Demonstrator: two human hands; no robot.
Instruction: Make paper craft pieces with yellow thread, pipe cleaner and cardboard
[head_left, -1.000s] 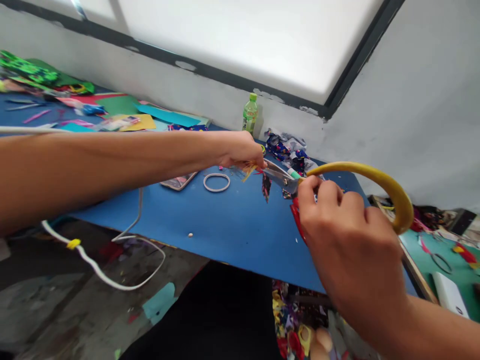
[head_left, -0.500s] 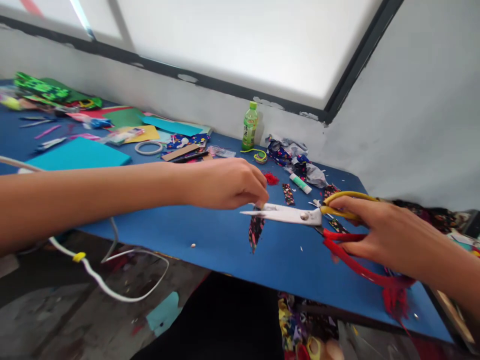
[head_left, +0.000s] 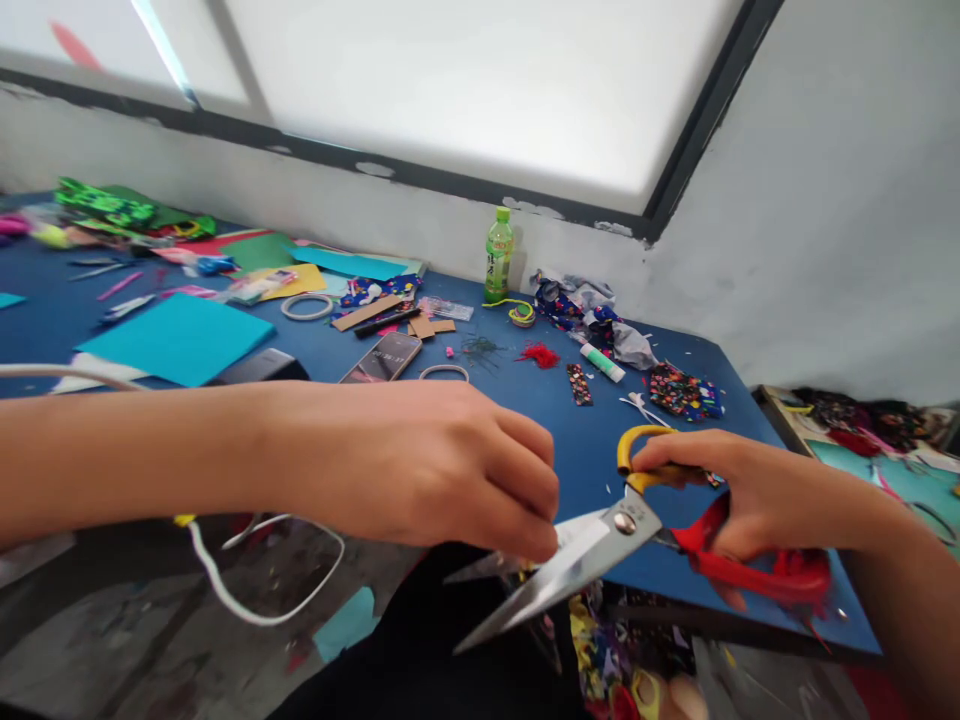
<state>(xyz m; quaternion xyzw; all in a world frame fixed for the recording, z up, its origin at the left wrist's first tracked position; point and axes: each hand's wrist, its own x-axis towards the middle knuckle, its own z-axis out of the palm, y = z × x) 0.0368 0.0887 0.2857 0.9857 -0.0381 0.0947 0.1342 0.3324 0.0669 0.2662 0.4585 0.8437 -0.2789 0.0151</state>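
My right hand (head_left: 757, 490) grips a pair of scissors (head_left: 577, 560) by its yellow and red handles. The silver blades are spread apart and point left, past the front edge of the blue table. My left hand (head_left: 450, 470) is closed in a pinch right above the blades. Between its fingers hangs a dark floral fabric strip (head_left: 547, 635), largely hidden behind the hand and blades. A small tuft of red thread (head_left: 806, 563) lies near the red handle.
Along the wall stand a green bottle (head_left: 499, 255) and crumpled fabric scraps (head_left: 581, 305). A glue stick (head_left: 602, 363), red threads (head_left: 539, 353), a phone (head_left: 384, 357) and blue paper (head_left: 180, 335) lie on the table (head_left: 592, 460). A white cable (head_left: 225, 595) loops below the edge.
Both hands have moved down and nearer to me, with the fabric strip and scissors now over the table's front edge. The scissor blades have spread wide from nearly closed.
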